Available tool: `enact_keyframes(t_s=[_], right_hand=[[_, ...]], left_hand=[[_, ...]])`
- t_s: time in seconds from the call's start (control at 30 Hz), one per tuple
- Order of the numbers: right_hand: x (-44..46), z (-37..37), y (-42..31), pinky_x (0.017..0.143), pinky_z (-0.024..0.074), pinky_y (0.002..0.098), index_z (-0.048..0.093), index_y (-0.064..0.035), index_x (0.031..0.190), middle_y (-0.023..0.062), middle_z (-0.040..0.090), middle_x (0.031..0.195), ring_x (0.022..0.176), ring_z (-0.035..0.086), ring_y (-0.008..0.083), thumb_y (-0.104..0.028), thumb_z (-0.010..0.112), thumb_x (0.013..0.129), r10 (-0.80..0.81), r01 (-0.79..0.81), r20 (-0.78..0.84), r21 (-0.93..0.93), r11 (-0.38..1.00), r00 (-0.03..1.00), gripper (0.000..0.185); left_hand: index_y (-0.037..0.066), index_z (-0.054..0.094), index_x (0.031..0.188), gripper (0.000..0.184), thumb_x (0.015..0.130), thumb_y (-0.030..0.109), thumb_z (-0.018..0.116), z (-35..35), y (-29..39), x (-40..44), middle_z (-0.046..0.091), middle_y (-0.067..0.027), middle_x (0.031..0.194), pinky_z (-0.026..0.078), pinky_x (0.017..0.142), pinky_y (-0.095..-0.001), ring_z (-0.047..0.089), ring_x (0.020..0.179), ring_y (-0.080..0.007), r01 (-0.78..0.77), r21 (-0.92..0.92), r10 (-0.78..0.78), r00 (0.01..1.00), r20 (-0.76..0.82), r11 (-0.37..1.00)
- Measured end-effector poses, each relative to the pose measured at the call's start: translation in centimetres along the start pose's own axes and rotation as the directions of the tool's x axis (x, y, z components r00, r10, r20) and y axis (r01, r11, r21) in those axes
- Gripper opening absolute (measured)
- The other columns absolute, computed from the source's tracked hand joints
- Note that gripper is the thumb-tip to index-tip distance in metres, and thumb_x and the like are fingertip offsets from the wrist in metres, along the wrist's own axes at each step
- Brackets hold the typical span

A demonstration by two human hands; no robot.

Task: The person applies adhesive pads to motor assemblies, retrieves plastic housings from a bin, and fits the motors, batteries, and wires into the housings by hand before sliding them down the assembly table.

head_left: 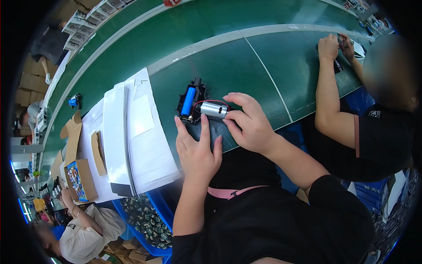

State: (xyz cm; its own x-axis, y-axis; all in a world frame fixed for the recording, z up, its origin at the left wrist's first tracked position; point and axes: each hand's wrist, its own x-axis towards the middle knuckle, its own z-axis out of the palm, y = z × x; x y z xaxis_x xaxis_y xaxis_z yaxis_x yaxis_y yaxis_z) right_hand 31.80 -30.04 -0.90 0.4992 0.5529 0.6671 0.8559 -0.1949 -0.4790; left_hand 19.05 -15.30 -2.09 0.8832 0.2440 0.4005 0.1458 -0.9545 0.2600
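A black plastic housing half lies on the green bench with a blue cylindrical battery cell set in it. Beside the cell, a silver electric motor with a red wire sits across the housing's lower right side. My right hand has its fingers and thumb around the motor's right end. My left hand reaches up from below, its fingers spread and stretched out. Two of its fingertips touch or nearly touch the lower edge of the housing and motor; the thumb points up, apart from them.
White paper sheets and a long white stack lie left. Beyond stands a cardboard box of small cells. A blue bin holds many small circuit boards. Co-workers sit right and lower left. Another blue-cell assembly lies farther left.
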Motion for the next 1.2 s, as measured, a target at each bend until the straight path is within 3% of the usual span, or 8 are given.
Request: enact_keyframes(t_s=[0.13, 0.37, 0.47, 0.67, 0.77, 0.97, 1.07, 1.2], right_hand=[[0.2, 0.0, -0.5, 0.1, 0.0479, 0.0476, 0.064, -0.0007, 0.09, 0.0186, 0.061, 0.126, 0.119, 0.06, 0.0391, 0.0, 0.074, 0.076, -0.036, 0.037, 0.01, -0.063, 0.997, 0.999, 0.017], [0.5, 0.5, -1.1, 0.099, 0.0481, 0.0476, 0.063, -0.0021, 0.09, 0.0189, 0.06, 0.127, 0.119, 0.06, 0.0392, -0.001, 0.076, 0.074, -0.053, 0.051, -0.014, -0.153, 0.987, 0.998, 0.021], [0.2, 0.7, -0.8, 0.098, 0.0488, 0.0451, 0.061, -0.0029, 0.089, 0.0202, 0.058, 0.13, 0.116, 0.061, 0.0391, -0.002, 0.078, 0.074, 0.059, -0.064, -0.056, -0.085, 0.994, 0.997, 0.023], [0.5, 1.7, -0.6, 0.093, 0.0494, 0.0463, 0.055, -0.0024, 0.105, 0.0223, 0.055, 0.128, 0.111, 0.06, 0.0404, -0.007, 0.079, 0.073, 0.366, -0.355, -0.024, 0.187, 0.916, 0.93, 0.04], [0.8, 2.3, -0.4, 0.092, 0.05, 0.0463, 0.051, 0.0, 0.119, 0.0231, 0.055, 0.126, 0.11, 0.059, 0.041, -0.007, 0.079, 0.073, 0.332, -0.313, -0.071, 0.194, 0.93, 0.941, 0.054], [1.3, 1.7, -1.0, 0.092, 0.0495, 0.0469, 0.048, 0.0017, 0.137, 0.0227, 0.056, 0.125, 0.112, 0.059, 0.0407, -0.009, 0.079, 0.074, 0.457, -0.443, 0.001, 0.249, 0.861, 0.89, 0.072], [1.0, 0.8, -0.2, 0.098, 0.0491, 0.0409, 0.052, -0.0012, 0.137, 0.0175, 0.059, 0.124, 0.114, 0.06, 0.0335, -0.007, 0.079, 0.078, 0.371, -0.397, 0.158, 0.188, 0.899, 0.915, 0.065], [0.8, 0.5, 0.1, 0.093, 0.0498, 0.0449, 0.061, 0.0033, 0.124, 0.0196, 0.066, 0.116, 0.106, 0.063, 0.038, -0.011, 0.076, 0.08, 0.3, -0.321, 0.131, 0.181, 0.93, 0.945, 0.049]], left_hand=[[0.014, 0.054, 0.149, 0.063, 0.09, 0.028, 0.071, -0.3, 0.3, 0.1, 0.023, -0.0408, 0.157, 0.041, 0.106, -0.0526, 0.05, 0.127, -0.0512, 0.019, -0.016, -0.018, 1.0, 0.005, 1.0], [0.018, 0.061, 0.143, 0.055, 0.09, 0.028, 0.072, -0.3, 0.3, 0.3, 0.023, -0.0415, 0.156, 0.042, 0.105, -0.0514, 0.051, 0.125, -0.0492, -0.014, -0.014, 0.014, 1.0, 0.002, 1.0], [0.018, 0.061, 0.143, 0.056, 0.089, 0.028, 0.073, -0.3, 0.3, 0.2, 0.022, -0.0414, 0.156, 0.042, 0.105, -0.0515, 0.051, 0.125, -0.049, -0.012, -0.008, 0.012, 1.0, 0.007, 1.0], [0.021, 0.061, 0.144, 0.056, 0.09, 0.033, 0.071, 0.2, 0.0, 0.0, 0.022, -0.041, 0.157, 0.041, 0.105, -0.0523, 0.05, 0.124, -0.0499, -0.013, -0.03, 0.013, 1.0, -0.001, 0.999], [0.018, 0.062, 0.142, 0.055, 0.089, 0.032, 0.071, 0.1, 0.1, 0.1, 0.023, -0.0413, 0.157, 0.043, 0.103, -0.0522, 0.052, 0.122, -0.0494, -0.026, -0.016, 0.026, 1.0, -0.01, 1.0], [0.015, 0.061, 0.142, 0.056, 0.088, 0.028, 0.072, 0.2, 0.0, 0.0, 0.023, -0.0418, 0.156, 0.043, 0.104, -0.0526, 0.052, 0.123, -0.0495, -0.039, -0.019, 0.038, 0.999, -0.019, 0.999], [0.014, 0.061, 0.142, 0.056, 0.088, 0.026, 0.073, -0.1, 0.2, 0.0, 0.023, -0.0417, 0.156, 0.043, 0.104, -0.0525, 0.053, 0.124, -0.0493, -0.035, -0.014, 0.035, 0.999, -0.007, 0.999], [0.015, 0.062, 0.141, 0.057, 0.088, 0.031, 0.073, 0.1, 0.0, -0.1, 0.025, -0.0437, 0.155, 0.043, 0.103, -0.0531, 0.05, 0.125, -0.0521, -0.02, -0.053, 0.019, 1.0, -0.019, 0.998]])
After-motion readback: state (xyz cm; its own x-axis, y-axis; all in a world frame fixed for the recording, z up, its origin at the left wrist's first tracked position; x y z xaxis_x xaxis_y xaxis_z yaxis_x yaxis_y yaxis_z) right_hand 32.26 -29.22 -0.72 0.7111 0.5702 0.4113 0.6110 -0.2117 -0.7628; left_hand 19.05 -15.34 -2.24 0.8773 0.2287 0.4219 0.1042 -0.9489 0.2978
